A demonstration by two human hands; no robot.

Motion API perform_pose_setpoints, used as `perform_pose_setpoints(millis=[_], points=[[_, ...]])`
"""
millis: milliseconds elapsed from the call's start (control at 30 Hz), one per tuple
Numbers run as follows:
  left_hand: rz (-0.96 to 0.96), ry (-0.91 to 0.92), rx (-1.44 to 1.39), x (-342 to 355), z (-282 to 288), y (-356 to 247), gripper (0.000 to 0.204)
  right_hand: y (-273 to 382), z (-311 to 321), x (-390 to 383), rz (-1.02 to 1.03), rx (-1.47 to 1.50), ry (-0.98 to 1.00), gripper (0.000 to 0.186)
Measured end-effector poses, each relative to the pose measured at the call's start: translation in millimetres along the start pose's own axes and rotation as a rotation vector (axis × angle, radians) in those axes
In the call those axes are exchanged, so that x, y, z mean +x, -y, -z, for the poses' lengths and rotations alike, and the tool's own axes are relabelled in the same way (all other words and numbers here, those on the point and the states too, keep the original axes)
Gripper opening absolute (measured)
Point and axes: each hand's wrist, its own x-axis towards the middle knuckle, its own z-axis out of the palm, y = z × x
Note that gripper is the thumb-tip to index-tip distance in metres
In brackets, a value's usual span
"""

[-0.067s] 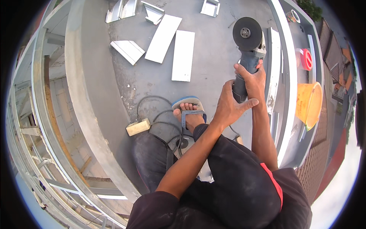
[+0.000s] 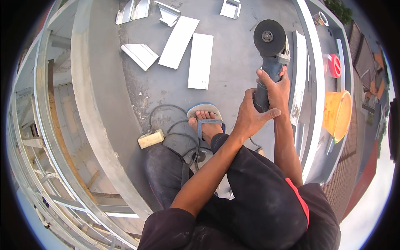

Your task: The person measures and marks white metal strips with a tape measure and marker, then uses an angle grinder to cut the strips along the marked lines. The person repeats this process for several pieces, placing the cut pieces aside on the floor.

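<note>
Setting: grey concrete slab (image 2: 233, 71) on a rooftop, ringed by a pale metal frame.
Landmark: angle grinder (image 2: 270, 54), held above the slab, disc outermost.
Left hand (image 2: 250, 117): clamped around the grinder's rear grip.
Right hand (image 2: 275, 88): clamped on the body, just ahead of the left.
Beyond grinder: white cut panels (image 2: 200, 60) lying flat.
Below grinder: sandalled foot (image 2: 205, 123), black cable (image 2: 175, 129), cream socket block (image 2: 151, 138).
Progress: several panels already cut; disc clear of any workpiece, no cut under way.

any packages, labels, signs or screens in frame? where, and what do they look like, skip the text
Round red sign or lid: far right, past the white rail, above the orange bucket; red disc with a white bar, its kind unclear.
Small can: top right on the ledge; cylinder with a multicoloured wrap, too small to tell more.
Screens: none in view.
</note>
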Motion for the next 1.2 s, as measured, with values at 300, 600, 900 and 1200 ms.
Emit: perform_pose_setpoints(millis=[300, 600, 900, 1200], points=[[0.077, 0.140, -0.292, -5.3, 13.0, 18.3, 0.052, -19.5, 4.2, -4.9, -0.253, 0.339, 0.207, 0.072], [0.151, 0.127, -0.099, -15.0, 17.2, 19.4, 0.061, -20.3, 3.5, -26.1, -0.315, 0.252, 0.095, 0.065], [0.084, 0.047, -0.165, -7.9, 20.4, 0.5, 0.057, 10.3, -12.4, -6.8, -0.228, 0.231, 0.257, 0.065], [0.057, 0.021, -0.129, -9.2, 17.2, -4.8, 0.062, 13.8, -14.9, -7.9, -0.274, 0.132, 0.171, 0.076]])
